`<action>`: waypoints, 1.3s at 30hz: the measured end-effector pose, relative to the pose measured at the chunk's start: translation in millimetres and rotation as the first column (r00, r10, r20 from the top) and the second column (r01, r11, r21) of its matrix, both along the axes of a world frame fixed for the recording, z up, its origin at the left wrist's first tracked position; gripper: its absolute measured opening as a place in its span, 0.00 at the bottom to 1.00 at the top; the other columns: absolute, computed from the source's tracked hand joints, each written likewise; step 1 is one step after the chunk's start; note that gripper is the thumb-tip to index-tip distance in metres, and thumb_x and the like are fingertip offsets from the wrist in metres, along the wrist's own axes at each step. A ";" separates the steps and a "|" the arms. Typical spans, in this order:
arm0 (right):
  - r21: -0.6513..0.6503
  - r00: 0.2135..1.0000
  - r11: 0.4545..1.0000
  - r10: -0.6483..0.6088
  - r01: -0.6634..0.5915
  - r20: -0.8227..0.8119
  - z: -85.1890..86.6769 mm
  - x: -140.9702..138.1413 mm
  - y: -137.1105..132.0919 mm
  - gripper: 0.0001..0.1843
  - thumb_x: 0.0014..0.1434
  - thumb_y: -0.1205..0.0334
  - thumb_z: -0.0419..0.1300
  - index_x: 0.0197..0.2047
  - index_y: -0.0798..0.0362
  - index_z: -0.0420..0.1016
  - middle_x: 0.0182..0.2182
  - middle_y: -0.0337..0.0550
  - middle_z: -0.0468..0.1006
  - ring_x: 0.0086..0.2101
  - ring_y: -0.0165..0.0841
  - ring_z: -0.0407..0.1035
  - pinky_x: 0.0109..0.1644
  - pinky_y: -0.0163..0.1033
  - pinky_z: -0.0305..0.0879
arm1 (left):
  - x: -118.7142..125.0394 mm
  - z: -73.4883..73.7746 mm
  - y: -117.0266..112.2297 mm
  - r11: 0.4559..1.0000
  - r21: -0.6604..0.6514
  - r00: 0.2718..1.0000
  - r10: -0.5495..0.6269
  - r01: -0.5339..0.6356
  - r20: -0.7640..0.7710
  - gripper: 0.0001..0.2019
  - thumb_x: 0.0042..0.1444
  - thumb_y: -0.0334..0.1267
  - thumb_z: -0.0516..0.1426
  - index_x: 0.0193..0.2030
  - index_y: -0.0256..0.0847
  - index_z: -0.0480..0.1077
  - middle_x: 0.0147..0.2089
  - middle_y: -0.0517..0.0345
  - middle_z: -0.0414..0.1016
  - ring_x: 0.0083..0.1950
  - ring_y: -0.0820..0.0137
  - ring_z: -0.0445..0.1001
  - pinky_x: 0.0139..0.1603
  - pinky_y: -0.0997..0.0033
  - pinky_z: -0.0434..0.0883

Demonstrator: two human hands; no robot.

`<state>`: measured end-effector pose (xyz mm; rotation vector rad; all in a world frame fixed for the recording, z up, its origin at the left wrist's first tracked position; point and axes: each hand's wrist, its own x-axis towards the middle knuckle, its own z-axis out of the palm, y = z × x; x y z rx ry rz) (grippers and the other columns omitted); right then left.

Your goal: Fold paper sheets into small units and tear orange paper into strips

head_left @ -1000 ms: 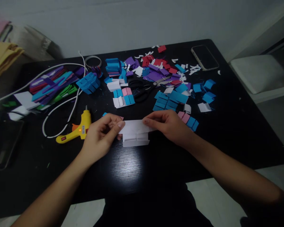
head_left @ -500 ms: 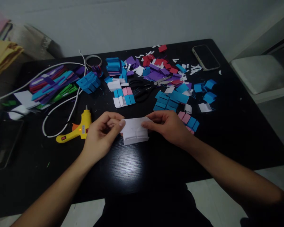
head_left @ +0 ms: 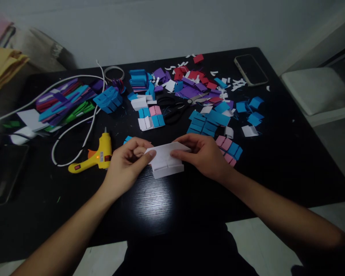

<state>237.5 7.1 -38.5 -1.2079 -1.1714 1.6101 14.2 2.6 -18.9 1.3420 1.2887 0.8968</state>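
Note:
Between my two hands is a folded white paper piece [head_left: 166, 165], tilted above the black table, with a bent flap along its near edge. My left hand [head_left: 132, 157] is closed on its left end, thumb on top. On the right end, my right hand [head_left: 197, 155] pinches it with the thumb on top and the fingers underneath, partly hidden. A yellow glue gun [head_left: 99, 157] lies left of my left hand, its small light glowing orange. Beyond the hands sits a block of pink, blue and white paper squares [head_left: 151, 117]. A pink and blue one [head_left: 229, 149] lies beside my right hand.
Black-handled scissors [head_left: 184, 105] lie among purple, red and blue paper scraps [head_left: 191, 90]. A white cable [head_left: 60, 138] loops at left near bundled paper strips [head_left: 64, 101]. A phone [head_left: 250, 69] rests at the far right of the table [head_left: 276, 165].
The white paper piece has shifted slightly right and tipped, its folded near flap now facing me more. Both hands keep their hold. A blue paper edge now shows behind my left hand.

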 end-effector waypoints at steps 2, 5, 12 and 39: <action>0.005 1.000 1.000 0.019 -0.019 -0.023 -1.9 -0.7 -0.6 0.22 0.47 0.54 0.80 0.43 0.51 0.82 0.41 0.43 0.86 0.43 0.38 0.81 0.49 0.44 0.78 | -0.6 -1.6 0.0 1.000 0.002 1.000 -0.004 0.004 0.005 0.08 0.58 0.41 0.67 0.38 0.41 0.75 0.29 0.62 0.77 0.29 0.71 0.75 0.31 0.72 0.72; 0.006 0.999 0.999 0.040 -0.040 -0.031 -3.0 -1.3 -0.3 0.23 0.46 0.55 0.80 0.45 0.50 0.82 0.44 0.43 0.86 0.44 0.38 0.81 0.49 0.44 0.78 | -1.2 -4.4 0.1 1.000 -0.008 0.999 -0.022 0.023 0.025 0.09 0.59 0.42 0.67 0.39 0.41 0.74 0.28 0.62 0.78 0.29 0.71 0.76 0.32 0.72 0.73; 0.041 1.000 0.999 -0.012 0.011 0.009 -1.1 -2.1 2.2 0.18 0.54 0.53 0.75 0.45 0.51 0.81 0.44 0.44 0.86 0.45 0.38 0.80 0.48 0.42 0.77 | -0.4 -8.4 -1.3 1.000 0.030 0.999 -0.006 0.005 0.051 0.09 0.59 0.39 0.67 0.43 0.40 0.75 0.28 0.64 0.77 0.29 0.73 0.75 0.32 0.75 0.71; 0.073 0.997 0.994 0.078 -0.079 0.010 1.9 -7.0 -6.7 0.11 0.53 0.64 0.74 0.40 0.52 0.80 0.35 0.39 0.84 0.37 0.33 0.79 0.43 0.38 0.74 | 3.7 -10.5 -5.8 0.980 0.078 0.983 -0.183 0.183 0.000 0.02 0.62 0.34 0.64 0.39 0.40 0.76 0.27 0.63 0.75 0.28 0.75 0.75 0.31 0.77 0.72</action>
